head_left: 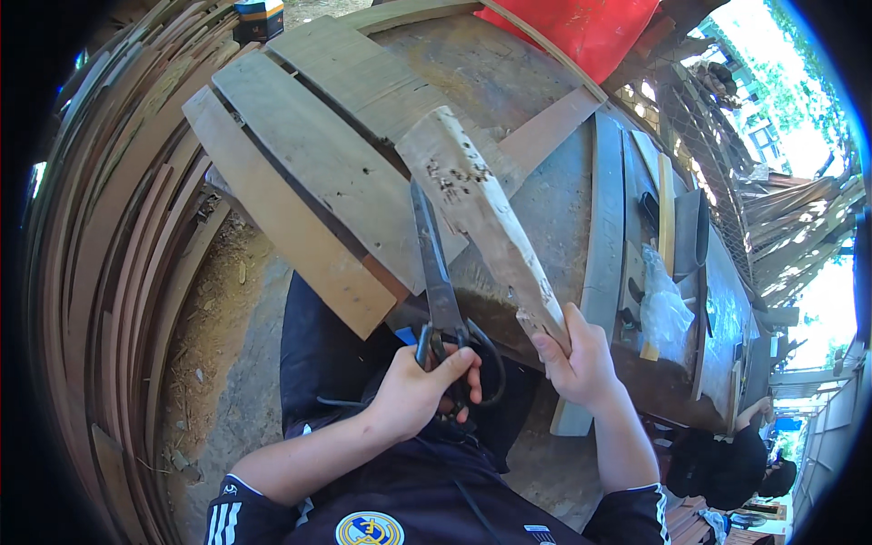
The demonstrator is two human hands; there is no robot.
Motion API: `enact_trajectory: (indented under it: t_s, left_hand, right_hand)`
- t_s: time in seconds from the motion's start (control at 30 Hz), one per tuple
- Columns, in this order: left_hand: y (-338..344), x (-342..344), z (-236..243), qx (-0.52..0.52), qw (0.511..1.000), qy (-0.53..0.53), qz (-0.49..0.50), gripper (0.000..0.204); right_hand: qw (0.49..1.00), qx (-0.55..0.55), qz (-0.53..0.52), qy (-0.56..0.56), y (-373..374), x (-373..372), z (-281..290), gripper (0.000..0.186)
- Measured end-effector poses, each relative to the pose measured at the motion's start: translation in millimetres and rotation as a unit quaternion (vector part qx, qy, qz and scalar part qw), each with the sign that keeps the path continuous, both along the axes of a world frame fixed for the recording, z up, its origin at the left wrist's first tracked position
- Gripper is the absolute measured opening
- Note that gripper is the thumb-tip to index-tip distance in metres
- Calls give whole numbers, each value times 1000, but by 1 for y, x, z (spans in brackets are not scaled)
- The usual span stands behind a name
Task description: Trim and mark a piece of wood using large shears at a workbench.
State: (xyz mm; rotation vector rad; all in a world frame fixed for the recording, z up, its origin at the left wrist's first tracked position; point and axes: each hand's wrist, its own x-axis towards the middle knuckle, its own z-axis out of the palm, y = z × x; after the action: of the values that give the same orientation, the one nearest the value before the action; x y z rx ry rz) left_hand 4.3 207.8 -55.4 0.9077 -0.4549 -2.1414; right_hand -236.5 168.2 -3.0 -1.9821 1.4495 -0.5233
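Observation:
My left hand [422, 386] is closed round the black handles of a large pair of scissors [438, 282]. Their dark blades point away from me and lie nearly together. My right hand [581, 359] grips the near end of a pale, rough piece of wood [486, 213], pitted with dark holes toward its far end. This piece slants up and to the left over the workbench, just right of the scissor blades. Whether the blades touch it I cannot tell. Under and beyond both lie flat wooden boards [318, 150] on the worn workbench [554, 218].
Long wooden strips [100, 272] are stacked at my left. On the bench's right side are a grey plank [604, 209] and a crumpled clear plastic bag [666, 304]. A red sheet [586, 32] lies at the far edge. Another person [722, 463] in dark clothes is at the lower right.

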Motion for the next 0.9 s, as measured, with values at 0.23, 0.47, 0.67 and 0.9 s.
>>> enact_trajectory:
  t_s: [0.23, 0.47, 0.67, 0.9]
  left_hand:
    - [7, 1, -3, 27, 999, 26, 10, 24]
    - [8, 21, 3, 35, 999, 35, -19, 25]
    - [9, 29, -7, 36, 998, 22, -45, 23]
    - [3, 33, -6, 60, 996, 57, -45, 23]
  right_hand:
    - [988, -94, 33, 116, 7, 11, 15, 31]
    - [902, -275, -59, -328, 30, -4, 82, 51]
    - [991, -47, -14, 126, 16, 29, 25, 30]
    - [990, -18, 4, 141, 23, 26, 6, 34]
